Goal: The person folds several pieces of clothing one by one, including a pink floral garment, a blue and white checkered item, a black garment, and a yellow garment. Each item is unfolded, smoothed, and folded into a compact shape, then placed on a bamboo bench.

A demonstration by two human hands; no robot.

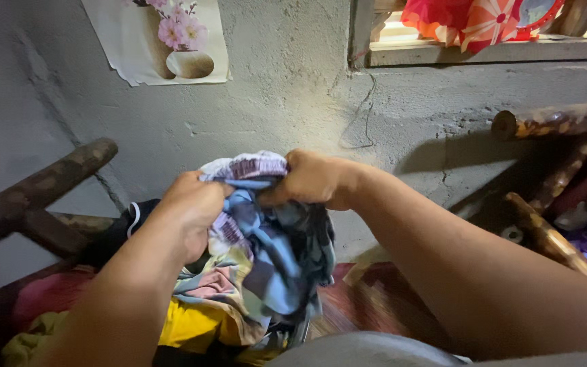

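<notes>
Both of my hands grip one bunched, patterned cloth (266, 258) in blue, lilac, pink and yellow, held up in front of a grey wall. My left hand (195, 204) clutches its upper left part. My right hand (314, 178) pinches its top edge, close beside the left. The cloth hangs down between my forearms toward a heap of clothes below.
A pile of clothes (56, 299) in pink, yellow and black lies at lower left. Rough wooden chair arms stand at left (42, 183) and right (552, 122). A flower poster (171, 41) hangs on the wall; a window ledge (484, 51) holds bright fabric. A red patterned mat (361, 299) lies below.
</notes>
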